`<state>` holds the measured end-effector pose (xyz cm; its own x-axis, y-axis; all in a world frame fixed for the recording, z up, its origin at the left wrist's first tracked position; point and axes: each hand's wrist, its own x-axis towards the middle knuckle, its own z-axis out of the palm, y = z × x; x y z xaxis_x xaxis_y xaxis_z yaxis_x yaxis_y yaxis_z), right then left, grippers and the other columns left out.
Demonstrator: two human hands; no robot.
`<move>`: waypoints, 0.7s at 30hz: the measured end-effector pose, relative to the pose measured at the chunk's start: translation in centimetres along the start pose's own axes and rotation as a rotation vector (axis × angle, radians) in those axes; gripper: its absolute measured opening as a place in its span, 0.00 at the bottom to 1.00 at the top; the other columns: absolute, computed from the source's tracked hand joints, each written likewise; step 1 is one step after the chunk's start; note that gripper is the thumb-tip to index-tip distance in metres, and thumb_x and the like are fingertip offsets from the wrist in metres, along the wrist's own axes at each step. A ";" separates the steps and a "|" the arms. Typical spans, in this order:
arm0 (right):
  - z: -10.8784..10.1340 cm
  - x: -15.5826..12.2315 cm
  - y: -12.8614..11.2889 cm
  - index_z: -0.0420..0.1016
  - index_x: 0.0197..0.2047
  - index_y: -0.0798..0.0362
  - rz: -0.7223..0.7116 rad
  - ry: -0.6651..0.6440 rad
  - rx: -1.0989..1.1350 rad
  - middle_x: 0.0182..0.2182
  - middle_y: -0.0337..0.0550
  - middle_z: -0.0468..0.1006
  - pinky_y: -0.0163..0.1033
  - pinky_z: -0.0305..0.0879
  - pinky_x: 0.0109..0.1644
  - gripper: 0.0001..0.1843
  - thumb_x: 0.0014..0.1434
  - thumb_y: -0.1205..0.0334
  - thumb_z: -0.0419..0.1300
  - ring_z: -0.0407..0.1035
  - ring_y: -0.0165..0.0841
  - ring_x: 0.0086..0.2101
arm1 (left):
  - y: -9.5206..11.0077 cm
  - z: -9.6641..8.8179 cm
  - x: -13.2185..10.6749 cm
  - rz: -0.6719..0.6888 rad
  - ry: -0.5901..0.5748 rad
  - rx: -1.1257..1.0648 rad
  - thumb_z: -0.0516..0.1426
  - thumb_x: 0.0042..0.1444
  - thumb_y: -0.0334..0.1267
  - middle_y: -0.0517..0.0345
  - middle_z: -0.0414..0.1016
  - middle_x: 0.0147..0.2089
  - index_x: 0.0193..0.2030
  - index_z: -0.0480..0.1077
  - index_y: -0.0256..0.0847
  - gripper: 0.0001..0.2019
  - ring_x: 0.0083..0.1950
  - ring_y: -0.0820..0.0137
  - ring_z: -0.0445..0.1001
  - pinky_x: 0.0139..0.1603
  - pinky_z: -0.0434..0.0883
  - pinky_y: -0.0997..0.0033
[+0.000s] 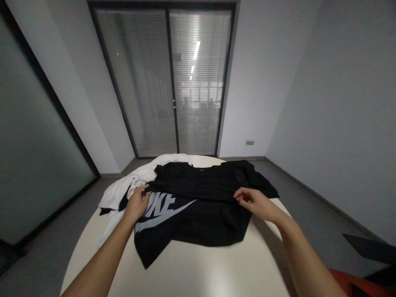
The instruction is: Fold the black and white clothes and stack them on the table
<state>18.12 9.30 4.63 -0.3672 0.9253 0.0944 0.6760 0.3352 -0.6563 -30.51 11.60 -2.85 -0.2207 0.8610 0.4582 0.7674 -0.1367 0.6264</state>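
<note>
The black Nike T-shirt (201,222) lies on the table (192,272) between the 2 hands, a crosswise edge of cloth running from the left hand (136,203) to the right hand (258,202). Neither is clearly nearer. Both have curled fingers; whether either pinches fabric, I cannot tell.

A black, grey-printed T-shirt (198,220) lies partly folded on the table (182,272).

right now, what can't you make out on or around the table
Head view:
Start of the grey lettering on the black garment: behind the left hand.
Whether the right hand grips cloth: too blurred.
Pale neckline mark: too small.
Red thing: cut off by the lower edge.
</note>
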 end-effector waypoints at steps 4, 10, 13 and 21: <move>2.3 0.5 -0.6 0.76 0.49 0.52 -0.048 -0.169 0.105 0.42 0.45 0.80 0.39 0.68 0.46 0.19 0.57 0.52 0.64 0.73 0.37 0.41 | 0.6 0.8 -0.8 0.143 0.003 0.072 0.58 0.54 0.44 0.42 0.62 0.68 0.61 0.70 0.38 0.27 0.71 0.49 0.60 0.69 0.62 0.47; 1.7 0.5 0.1 0.77 0.52 0.54 0.070 -0.262 0.055 0.36 0.42 0.77 0.38 0.65 0.40 0.22 0.52 0.61 0.62 0.70 0.35 0.35 | 4.4 0.1 -2.4 0.305 -0.175 0.103 0.60 0.59 0.47 0.48 0.58 0.70 0.57 0.73 0.45 0.21 0.71 0.51 0.59 0.71 0.59 0.45; 0.2 0.1 -0.6 0.78 0.37 0.54 0.015 -0.242 0.147 0.32 0.41 0.76 0.39 0.62 0.39 0.11 0.52 0.62 0.57 0.68 0.35 0.34 | 6.5 -0.5 -3.1 0.351 -0.327 0.044 0.59 0.61 0.48 0.49 0.67 0.64 0.54 0.74 0.45 0.18 0.66 0.54 0.66 0.68 0.63 0.47; -2.1 -1.3 -1.0 0.70 0.32 0.53 0.119 -0.311 0.518 0.21 0.43 0.73 0.38 0.60 0.28 0.23 0.58 0.44 0.45 0.64 0.33 0.21 | 9.8 -1.0 -4.6 0.436 -0.732 -0.111 0.62 0.59 0.47 0.53 0.77 0.56 0.50 0.77 0.47 0.14 0.58 0.60 0.73 0.63 0.66 0.60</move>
<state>19.29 8.18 6.72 -0.5301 0.8301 -0.1733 0.3538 0.0308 -0.9348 -22.57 5.83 1.85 0.5537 0.8143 0.1743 0.6214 -0.5433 0.5646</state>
